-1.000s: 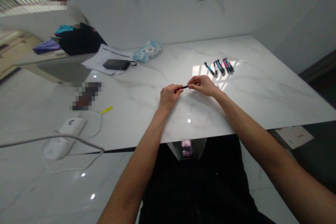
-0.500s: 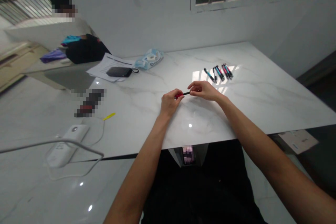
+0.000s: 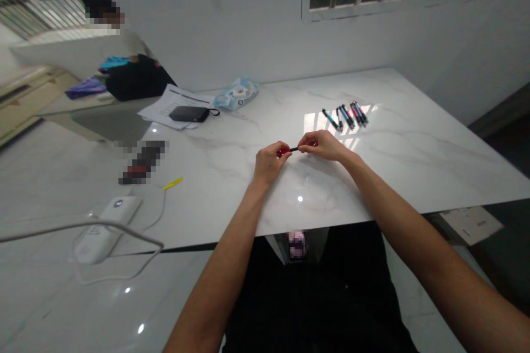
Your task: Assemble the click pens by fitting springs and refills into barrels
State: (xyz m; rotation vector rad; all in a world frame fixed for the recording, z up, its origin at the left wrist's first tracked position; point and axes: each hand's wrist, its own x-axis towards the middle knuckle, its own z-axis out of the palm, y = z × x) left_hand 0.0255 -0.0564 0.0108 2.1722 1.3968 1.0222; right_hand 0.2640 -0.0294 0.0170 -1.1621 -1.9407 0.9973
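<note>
A red and black pen (image 3: 293,149) is held level just above the white marbled table (image 3: 232,187), stretched between both hands. My left hand (image 3: 271,162) pinches its red part between thumb and fingers. At the black end, the thumb and forefinger of my right hand (image 3: 321,145) are closed on the pen. My fingers hide both of its ends. Beyond my right hand lie several pens (image 3: 348,116) in blue, red and black, side by side in a patch of window light.
Papers (image 3: 165,105) under a black power bank (image 3: 189,114) and a blue-white soft packet (image 3: 237,94) lie along the wall. To the left are a white power strip (image 3: 110,226), its cable and a yellow tag (image 3: 173,183). A person (image 3: 128,44) sits at the far left.
The fingers of my right hand have closed in around the black end of the pen. My left hand keeps its grip, and the other pens lie unmoved.
</note>
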